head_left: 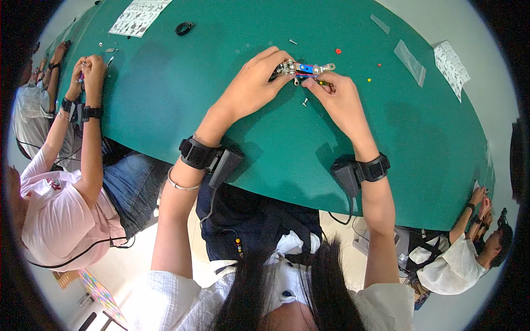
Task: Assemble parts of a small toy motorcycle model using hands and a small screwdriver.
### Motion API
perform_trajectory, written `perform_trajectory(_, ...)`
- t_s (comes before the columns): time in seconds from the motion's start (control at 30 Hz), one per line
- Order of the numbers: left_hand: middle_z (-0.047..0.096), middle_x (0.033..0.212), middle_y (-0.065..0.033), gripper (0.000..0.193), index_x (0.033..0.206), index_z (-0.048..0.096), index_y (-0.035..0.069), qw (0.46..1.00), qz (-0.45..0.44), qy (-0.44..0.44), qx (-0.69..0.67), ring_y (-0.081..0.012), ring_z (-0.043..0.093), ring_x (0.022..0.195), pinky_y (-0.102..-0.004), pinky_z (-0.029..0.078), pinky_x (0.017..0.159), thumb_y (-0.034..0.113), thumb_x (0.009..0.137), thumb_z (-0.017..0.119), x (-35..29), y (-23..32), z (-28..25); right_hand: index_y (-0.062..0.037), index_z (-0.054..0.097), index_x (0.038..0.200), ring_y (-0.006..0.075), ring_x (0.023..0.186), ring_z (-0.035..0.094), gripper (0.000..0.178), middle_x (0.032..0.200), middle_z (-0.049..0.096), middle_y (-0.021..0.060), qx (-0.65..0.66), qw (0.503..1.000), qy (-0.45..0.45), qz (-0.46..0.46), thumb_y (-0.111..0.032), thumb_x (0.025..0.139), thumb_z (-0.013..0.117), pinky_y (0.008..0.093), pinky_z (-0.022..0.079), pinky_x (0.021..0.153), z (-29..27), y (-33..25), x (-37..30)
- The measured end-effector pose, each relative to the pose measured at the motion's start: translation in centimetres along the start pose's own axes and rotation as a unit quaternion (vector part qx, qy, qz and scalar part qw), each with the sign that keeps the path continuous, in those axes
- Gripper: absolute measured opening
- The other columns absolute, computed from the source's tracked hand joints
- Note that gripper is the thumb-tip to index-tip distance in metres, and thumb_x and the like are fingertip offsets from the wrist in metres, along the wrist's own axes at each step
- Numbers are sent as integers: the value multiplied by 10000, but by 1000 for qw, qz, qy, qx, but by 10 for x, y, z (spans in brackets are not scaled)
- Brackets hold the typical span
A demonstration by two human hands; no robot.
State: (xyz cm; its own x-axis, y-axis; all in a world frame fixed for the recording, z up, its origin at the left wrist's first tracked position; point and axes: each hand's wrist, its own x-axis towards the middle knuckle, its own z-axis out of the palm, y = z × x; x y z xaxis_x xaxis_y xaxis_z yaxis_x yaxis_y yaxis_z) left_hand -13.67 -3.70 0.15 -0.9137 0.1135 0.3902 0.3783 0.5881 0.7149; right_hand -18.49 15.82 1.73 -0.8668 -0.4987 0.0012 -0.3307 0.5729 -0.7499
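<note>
Above the green table, a small metal construction-kit model (305, 69) with a blue piece and silver bolted strips stretches between my hands. My left hand (255, 80) pinches its left end; the fingers cover part of it. My right hand (338, 98) is closed at the model's lower right side, thumb and fingers pressed together beside a small dark part with yellow on it. How that part joins the model is hidden. Just below lies a small silver screw (305, 102) on the table, and another screw (292, 42) lies beyond the model.
Small red (338, 51) and yellow pieces (369, 80) lie to the right, near clear plastic bags (410, 63) and a printed sheet (451, 69). A black ring-shaped item (184, 28) and another sheet (138, 16) lie at the far left. Co-workers sit at both sides.
</note>
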Motion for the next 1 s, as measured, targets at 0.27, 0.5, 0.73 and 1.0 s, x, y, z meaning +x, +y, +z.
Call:
perform_trajectory(0.27,563,889,-154,215,970,568,-28,999,-34,3,15,-300,567,792,-368,453,713,111,836,664,-2,-1,0,-54,712,880,214,645,578,193,786,641,116,-23,998,-20,-48,-208,884,596,319,411,578,-17,-2,-4)
perform_trajectory(0.5,483,788,-139,229,889,525,-27,1000,-22,6,13,-273,463,677,-364,400,625,144,834,667,-1,-1,1,-23,704,926,224,771,637,216,937,681,109,62,981,-69,-169,-196,907,578,305,461,647,-16,-2,-5)
perform_trajectory(0.73,471,778,-141,232,884,517,-24,1000,-8,10,11,-276,460,675,-369,399,629,146,832,667,-2,-2,2,-7,694,959,217,754,643,241,975,693,112,62,985,-56,-150,-213,910,580,298,465,635,-18,1,-4)
perform_trajectory(1.0,477,788,-142,229,885,512,-19,1000,-7,7,16,-285,474,701,-375,406,653,148,835,660,-1,-3,2,-7,696,961,223,748,638,249,953,692,122,66,982,-68,-165,-224,909,585,308,468,646,-15,1,-5)
